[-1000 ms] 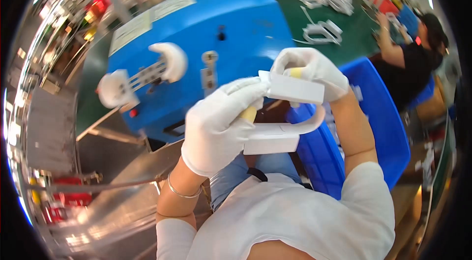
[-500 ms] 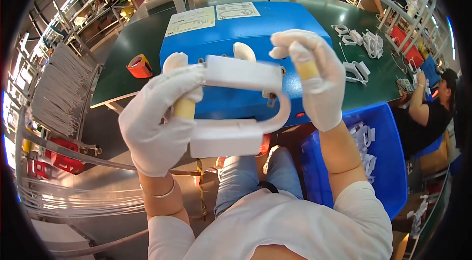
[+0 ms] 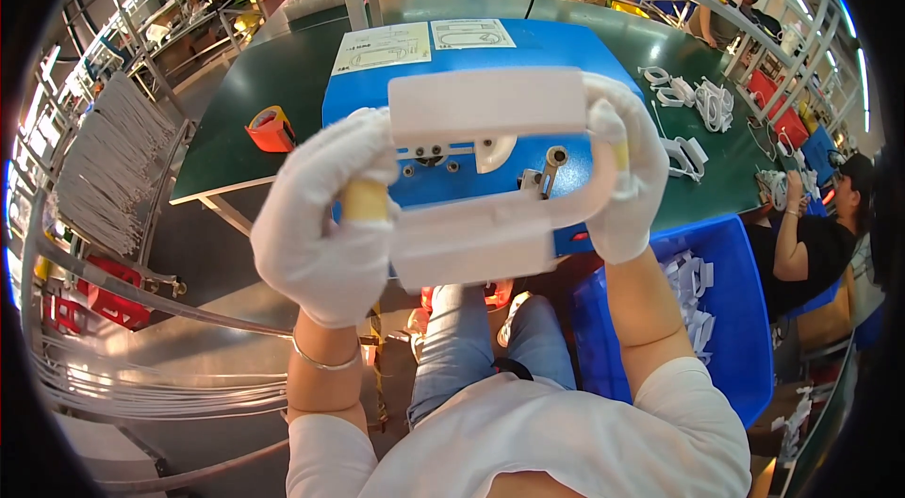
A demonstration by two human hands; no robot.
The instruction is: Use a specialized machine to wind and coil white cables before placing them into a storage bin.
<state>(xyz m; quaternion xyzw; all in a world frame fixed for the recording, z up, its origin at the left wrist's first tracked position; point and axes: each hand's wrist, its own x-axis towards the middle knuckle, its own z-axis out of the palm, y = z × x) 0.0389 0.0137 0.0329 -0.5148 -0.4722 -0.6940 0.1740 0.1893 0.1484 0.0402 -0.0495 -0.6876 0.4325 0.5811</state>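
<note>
A white U-shaped part with two box-like blocks (image 3: 485, 104) joined by a bent white tube is held up in front of me. My left hand (image 3: 325, 215), in a white glove with a yellow band on the thumb, closes on its left ends. On the other side my right hand (image 3: 627, 163), gloved the same way, grips it by the upper block's right end and the bend. Behind the part stands a blue machine (image 3: 556, 41) with a metal fitting (image 3: 547, 168) and a white curved former (image 3: 495, 152) on its face.
Two printed drawing sheets (image 3: 386, 48) lie on the machine. An orange tape roll (image 3: 271, 129) sits on the green table (image 3: 231, 112). White parts (image 3: 714, 104) lie at the table's right. A blue bin (image 3: 749, 338) with several white parts stands below. A co-worker (image 3: 801, 253) sits at far right.
My right hand has come down from above the machine and closed on the part's right side. The part and my left hand have shifted slightly right.
</note>
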